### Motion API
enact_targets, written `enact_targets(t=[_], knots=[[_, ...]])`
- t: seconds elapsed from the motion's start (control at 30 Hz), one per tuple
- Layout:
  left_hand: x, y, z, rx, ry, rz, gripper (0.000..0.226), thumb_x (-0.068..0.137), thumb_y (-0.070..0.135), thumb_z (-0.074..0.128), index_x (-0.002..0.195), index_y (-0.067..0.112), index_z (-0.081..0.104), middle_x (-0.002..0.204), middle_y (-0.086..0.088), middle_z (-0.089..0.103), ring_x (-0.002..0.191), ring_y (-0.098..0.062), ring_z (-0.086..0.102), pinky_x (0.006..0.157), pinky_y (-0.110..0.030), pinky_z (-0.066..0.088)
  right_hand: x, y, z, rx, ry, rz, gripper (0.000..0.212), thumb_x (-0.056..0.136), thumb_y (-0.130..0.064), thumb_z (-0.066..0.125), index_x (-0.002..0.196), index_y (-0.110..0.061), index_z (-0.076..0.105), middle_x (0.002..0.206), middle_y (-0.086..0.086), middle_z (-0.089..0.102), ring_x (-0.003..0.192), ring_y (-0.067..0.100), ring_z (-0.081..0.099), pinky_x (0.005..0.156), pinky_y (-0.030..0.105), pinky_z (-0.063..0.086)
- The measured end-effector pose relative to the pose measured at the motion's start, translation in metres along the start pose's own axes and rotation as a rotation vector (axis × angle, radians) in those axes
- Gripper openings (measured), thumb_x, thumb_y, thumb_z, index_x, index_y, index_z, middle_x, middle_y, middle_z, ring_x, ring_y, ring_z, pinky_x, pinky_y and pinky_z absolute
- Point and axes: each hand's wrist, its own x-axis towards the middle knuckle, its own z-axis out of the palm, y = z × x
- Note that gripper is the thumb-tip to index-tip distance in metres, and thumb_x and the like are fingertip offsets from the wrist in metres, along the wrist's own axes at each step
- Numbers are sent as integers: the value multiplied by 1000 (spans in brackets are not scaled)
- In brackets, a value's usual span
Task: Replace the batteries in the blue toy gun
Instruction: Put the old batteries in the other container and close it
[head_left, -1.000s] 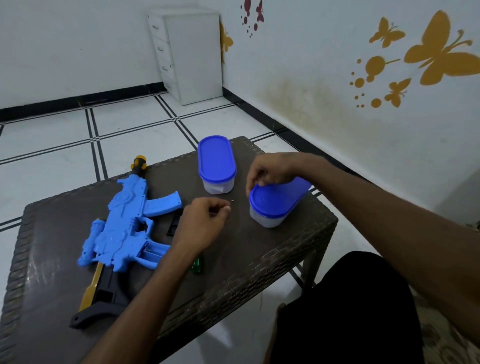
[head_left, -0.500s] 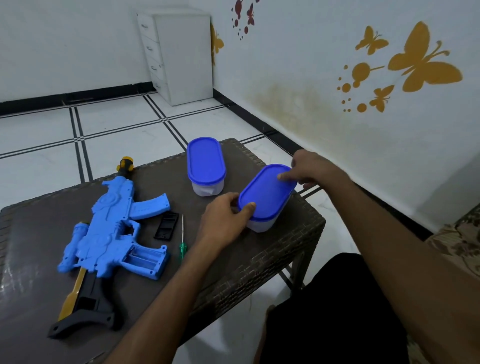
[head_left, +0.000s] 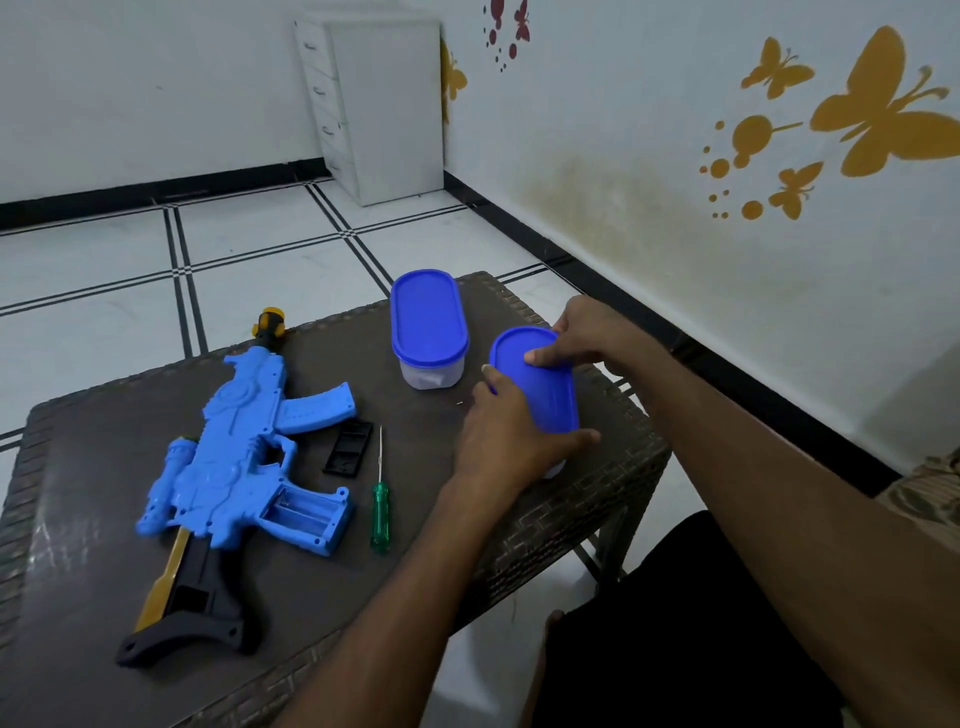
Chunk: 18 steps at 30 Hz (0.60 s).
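Observation:
The blue toy gun (head_left: 234, 457) lies on its side at the left of the dark wicker table (head_left: 130, 597), its battery compartment (head_left: 304, 512) open and empty. The black battery cover (head_left: 348, 447) and a green-handled screwdriver (head_left: 380, 512) lie beside it. A tiny screw (head_left: 460, 402) sits on the table. My left hand (head_left: 511, 441) grips the near side of a blue-lidded oval container (head_left: 540, 395) at the table's right. My right hand (head_left: 587, 335) pinches the far edge of its lid.
A second blue-lidded container (head_left: 428, 332) stands upright behind, near the table's far edge. The table's right edge (head_left: 644, 447) is close to the gripped container. A white drawer unit (head_left: 379, 104) stands in the room's corner.
My left hand moved from the middle of the table onto the near container and now grips it. My right hand shifted along the lid. The container has turned and now tilts toward me.

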Motion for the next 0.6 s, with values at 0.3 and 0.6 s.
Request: enact_targets(t=[0.3,0.6], knots=[[5,6,3,132,61,-6,132,66,65,74,152,-2,0,149,-17,35,122,-31,52,90,-40,48,-3,6,2,-72,130,-110,52,69,-43,83,65,-12,42,62,4,48,63,22,48,57,29,38],[0,5,5,242,64,40,122,76,67,62,151,-3,-3,160,-24,7,130,-38,45,97,-42,45,-9,28,4,336,225,-81,36,71,-26,78,78,8,65,84,19,72,77,29,71,74,47,60]])
